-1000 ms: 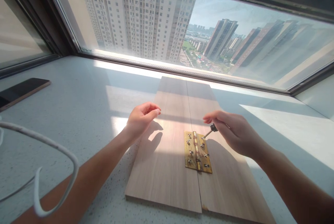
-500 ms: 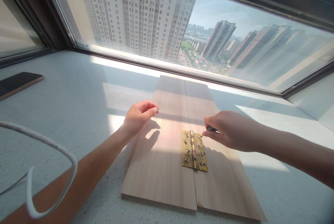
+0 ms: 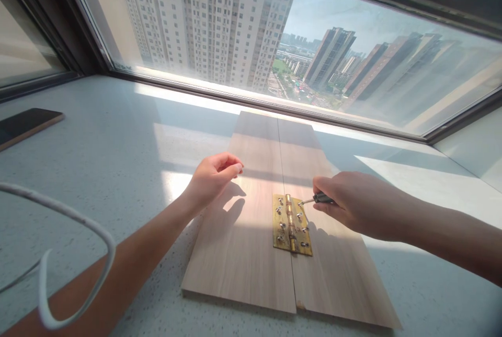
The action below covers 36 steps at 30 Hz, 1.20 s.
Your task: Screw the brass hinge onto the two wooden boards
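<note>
My right hand (image 3: 351, 202) is closed round the dark handle of a small screwdriver (image 3: 323, 198). Its thin shaft points left, with the tip at a screw (image 3: 300, 203) in the upper right of a brass hinge (image 3: 291, 235). Several silver screws stand up from both leaves of the hinge, some tilted. The hinge lies across the seam between a left wooden board (image 3: 239, 269) and a right wooden board (image 3: 337, 274). Above the left board, my left hand (image 3: 212, 180) has thumb and fingers pinched together; whatever they hold is hidden or too small to name.
Both boards lie on a speckled white sill (image 3: 129, 138) beneath a window with a dark frame (image 3: 219, 97). A phone (image 3: 29, 125) lies at the far left. A white cable (image 3: 105, 237) loops in front of my left forearm. Tall buildings show outside.
My right hand has shifted slightly right and down, so more of the screwdriver's handle and shaft shows. My left hand has moved a little to the right, still pinched.
</note>
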Motion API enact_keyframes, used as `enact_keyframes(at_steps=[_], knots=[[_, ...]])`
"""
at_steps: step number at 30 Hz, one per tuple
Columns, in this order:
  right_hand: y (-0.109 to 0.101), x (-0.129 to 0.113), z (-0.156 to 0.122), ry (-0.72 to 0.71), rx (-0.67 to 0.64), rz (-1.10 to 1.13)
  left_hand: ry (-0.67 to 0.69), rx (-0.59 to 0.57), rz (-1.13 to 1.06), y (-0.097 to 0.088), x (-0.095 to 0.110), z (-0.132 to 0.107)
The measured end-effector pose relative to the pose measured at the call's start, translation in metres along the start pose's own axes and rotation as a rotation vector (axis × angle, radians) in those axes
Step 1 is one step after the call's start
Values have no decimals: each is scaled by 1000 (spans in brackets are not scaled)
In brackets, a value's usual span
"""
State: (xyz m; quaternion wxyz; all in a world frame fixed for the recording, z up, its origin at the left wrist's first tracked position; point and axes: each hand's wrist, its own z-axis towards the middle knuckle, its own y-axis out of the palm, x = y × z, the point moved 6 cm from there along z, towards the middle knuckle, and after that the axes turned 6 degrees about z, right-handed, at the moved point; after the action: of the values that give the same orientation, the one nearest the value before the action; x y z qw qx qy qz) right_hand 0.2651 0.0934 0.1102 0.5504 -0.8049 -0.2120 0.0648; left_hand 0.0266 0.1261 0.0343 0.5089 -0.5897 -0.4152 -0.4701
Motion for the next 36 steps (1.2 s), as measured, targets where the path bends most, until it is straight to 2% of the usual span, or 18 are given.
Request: enact_keyframes(at_steps=[8, 11, 13, 17, 22, 24, 28, 34, 36], knots=[[-10, -3, 7, 181, 57, 152, -3, 15, 0, -1, 2, -3], [-8, 2, 7, 252, 61, 209, 13, 22, 9, -4, 4, -2], [-8, 7, 6, 261, 81, 172, 23, 21, 10, -5, 5, -2], [-4, 6, 6, 121, 106, -140, 38, 21, 8, -7, 6, -1], [11, -20, 6, -168, -57, -411, 36, 38, 31, -8, 8, 0], [11, -29, 8, -191, -98, -431, 37, 40, 30, -8, 9, 1], [6, -28, 14, -100, -134, -350, 40, 34, 32, -8, 11, 1], [6, -2, 16, 227, -147, -75, 41, 15, 36, -7, 14, 0], [8, -1, 13, 242, -156, -47, 41, 3, 30, -5, 14, -1]])
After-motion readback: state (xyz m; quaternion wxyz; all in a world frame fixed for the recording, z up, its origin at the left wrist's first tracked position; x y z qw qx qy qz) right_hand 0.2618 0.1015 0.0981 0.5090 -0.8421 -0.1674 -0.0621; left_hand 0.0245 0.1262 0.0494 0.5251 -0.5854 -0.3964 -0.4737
